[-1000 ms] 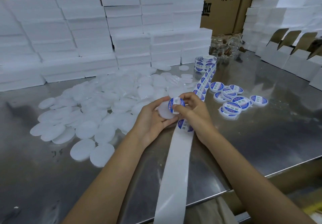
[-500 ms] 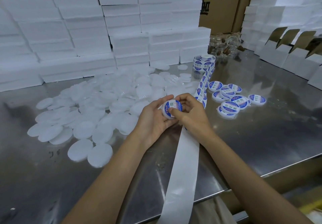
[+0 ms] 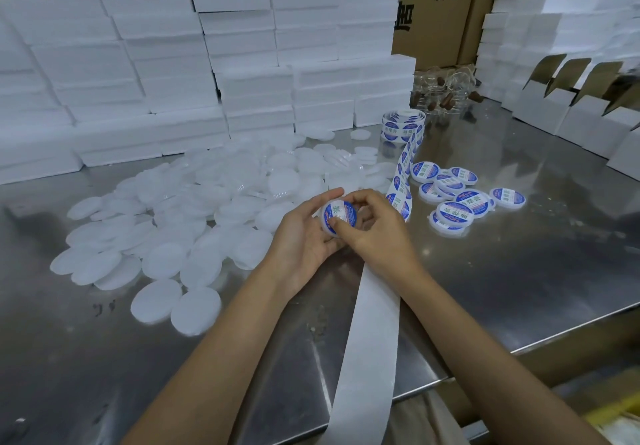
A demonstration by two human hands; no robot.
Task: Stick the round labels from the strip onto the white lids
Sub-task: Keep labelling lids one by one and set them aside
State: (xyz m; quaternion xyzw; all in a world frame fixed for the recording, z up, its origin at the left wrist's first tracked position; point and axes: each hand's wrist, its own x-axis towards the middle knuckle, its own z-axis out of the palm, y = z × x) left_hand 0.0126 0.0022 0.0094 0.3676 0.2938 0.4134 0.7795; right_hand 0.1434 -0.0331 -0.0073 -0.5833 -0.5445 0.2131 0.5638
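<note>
Label (image 3: 340, 215) now flat on the lid (image 3: 329, 230), off the strip (image 3: 401, 199) since a second ago. Left hand (image 3: 304, 237) fingers curled round the lid mid-surface, right hand (image 3: 374, 226) thumb pressing the label down. Probably ready for the finished pile (image 3: 460, 199) at right.

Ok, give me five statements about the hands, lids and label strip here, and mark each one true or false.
1. The left hand holds a lid that already carries a blue label. True.
2. The right hand lies flat on the table, away from that lid. False: its thumb presses on the label and its fingers curl round the lid.
3. The labelled lids lie to the right of the label strip. True.
4. The pile of plain lids sits to the right of the hands. False: it is on the left.
5. The bare backing strip hangs over the table's near edge. True.
</note>
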